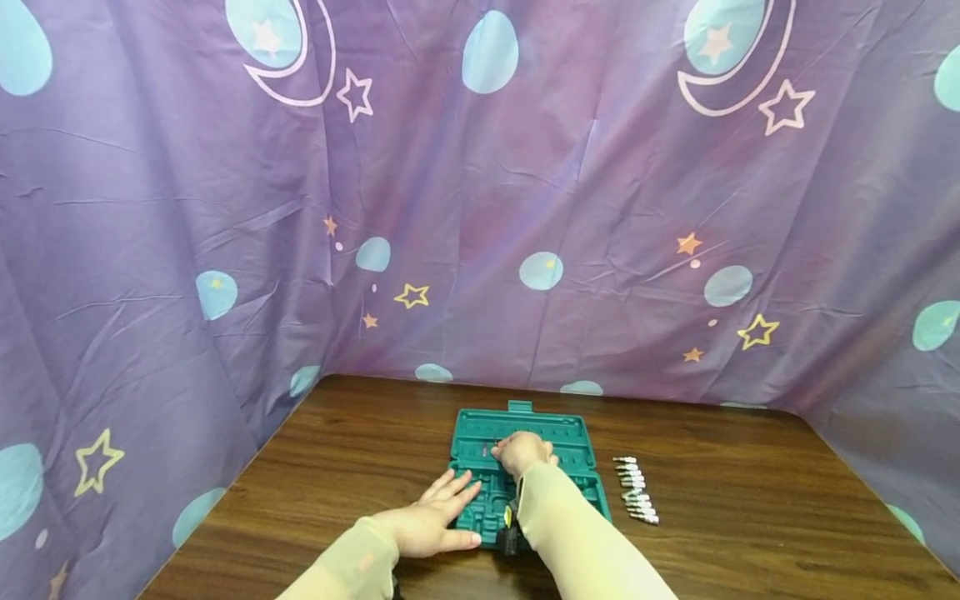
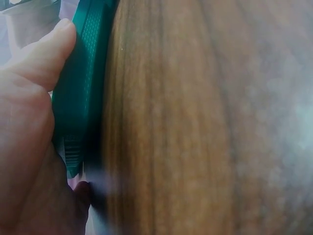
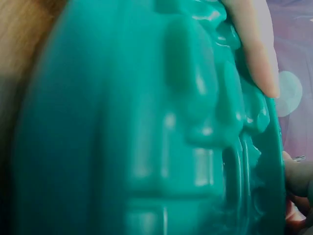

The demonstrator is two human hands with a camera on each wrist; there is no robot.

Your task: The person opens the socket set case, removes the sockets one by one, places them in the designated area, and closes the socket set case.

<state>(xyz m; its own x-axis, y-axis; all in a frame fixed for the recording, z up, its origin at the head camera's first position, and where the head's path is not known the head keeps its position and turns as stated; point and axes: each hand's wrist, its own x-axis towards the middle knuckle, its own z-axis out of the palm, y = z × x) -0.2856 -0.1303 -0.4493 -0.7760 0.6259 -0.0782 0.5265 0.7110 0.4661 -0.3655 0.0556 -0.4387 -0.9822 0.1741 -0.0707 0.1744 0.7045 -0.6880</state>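
Note:
A teal plastic tool case (image 1: 577, 450) lies open on the wooden table (image 1: 750, 500), with moulded slots in its tray. My left hand (image 1: 438, 517) rests flat on the case's front left corner, fingers straight. In the left wrist view its thumb (image 2: 49, 54) lies against the teal case edge (image 2: 83, 98). My right hand (image 1: 521, 450) is curled over the middle of the tray, fingertips down in the slots. The right wrist view shows the tray (image 3: 122, 122) up close, one finger (image 3: 254, 49) on it, and a small metal bit (image 3: 299, 158) pinched at the thumb.
A neat row of several silver screwdriver bits (image 1: 636, 492) lies on the table just right of the case. Purple cloth (image 1: 480, 208) with moons and stars closes in the back and both sides. Bare wood (image 2: 195, 122) stretches left and right of the case.

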